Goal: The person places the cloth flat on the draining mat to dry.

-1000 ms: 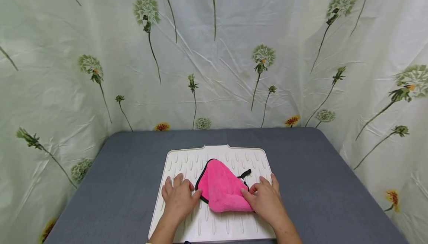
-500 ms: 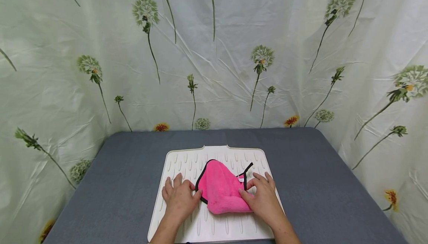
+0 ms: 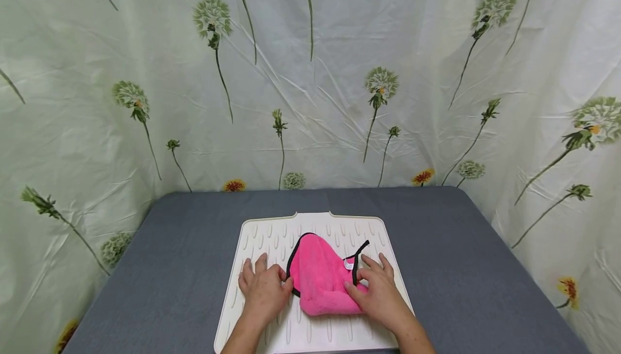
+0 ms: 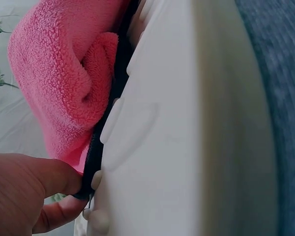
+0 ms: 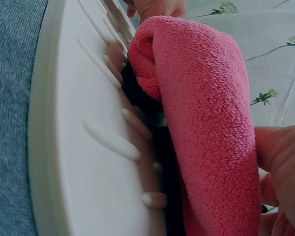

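Note:
A pink fleecy cloth (image 3: 320, 276) with black edging lies partly folded on a white ribbed board. At its left side my left hand (image 3: 264, 292) pinches the black-trimmed edge between thumb and forefinger, which the left wrist view shows close to the board's ribs. My right hand (image 3: 380, 292) pinches the cloth's right side, the other fingers spread outward. A black loop (image 3: 364, 246) and a small white label (image 3: 348, 264) stick out just beyond that hand. Up close in the right wrist view, the near side forms a thick rolled fold (image 5: 201, 123).
The white board (image 3: 257, 235) has raised oval ribs and a thin rim, and rests on a grey cloth-covered table (image 3: 194, 246). Behind and around the table hangs a pale curtain (image 3: 320, 101) printed with dandelions.
My right hand has shifted slightly left, drawing the cloth's right side inward. The black loop and label show more than before. My left hand keeps its pinch, moving only slightly.

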`<action>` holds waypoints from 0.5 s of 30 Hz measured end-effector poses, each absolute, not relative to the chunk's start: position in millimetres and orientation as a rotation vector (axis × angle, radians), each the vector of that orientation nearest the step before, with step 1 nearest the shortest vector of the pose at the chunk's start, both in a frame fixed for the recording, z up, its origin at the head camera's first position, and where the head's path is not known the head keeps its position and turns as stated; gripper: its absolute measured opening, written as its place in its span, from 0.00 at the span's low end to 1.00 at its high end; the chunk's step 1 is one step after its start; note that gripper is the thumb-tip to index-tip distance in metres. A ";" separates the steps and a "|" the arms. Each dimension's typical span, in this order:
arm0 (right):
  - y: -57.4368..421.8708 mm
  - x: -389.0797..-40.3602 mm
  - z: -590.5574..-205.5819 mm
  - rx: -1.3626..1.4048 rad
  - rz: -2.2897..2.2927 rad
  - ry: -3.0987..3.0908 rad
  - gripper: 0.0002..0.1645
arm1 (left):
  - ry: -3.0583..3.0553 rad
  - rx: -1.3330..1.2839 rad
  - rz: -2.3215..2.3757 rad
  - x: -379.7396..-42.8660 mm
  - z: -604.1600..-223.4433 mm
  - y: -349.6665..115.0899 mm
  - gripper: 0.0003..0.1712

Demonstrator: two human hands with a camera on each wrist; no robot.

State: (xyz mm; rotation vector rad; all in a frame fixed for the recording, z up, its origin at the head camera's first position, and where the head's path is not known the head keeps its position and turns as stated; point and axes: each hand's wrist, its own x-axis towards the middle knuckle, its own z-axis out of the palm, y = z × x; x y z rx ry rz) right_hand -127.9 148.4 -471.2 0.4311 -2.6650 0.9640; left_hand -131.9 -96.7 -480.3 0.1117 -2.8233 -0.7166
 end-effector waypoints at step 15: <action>151.0 -128.3 -466.5 0.402 1.029 -2.620 0.15 | -2.807 0.098 -0.731 -131.1 -476.6 -102.2 0.13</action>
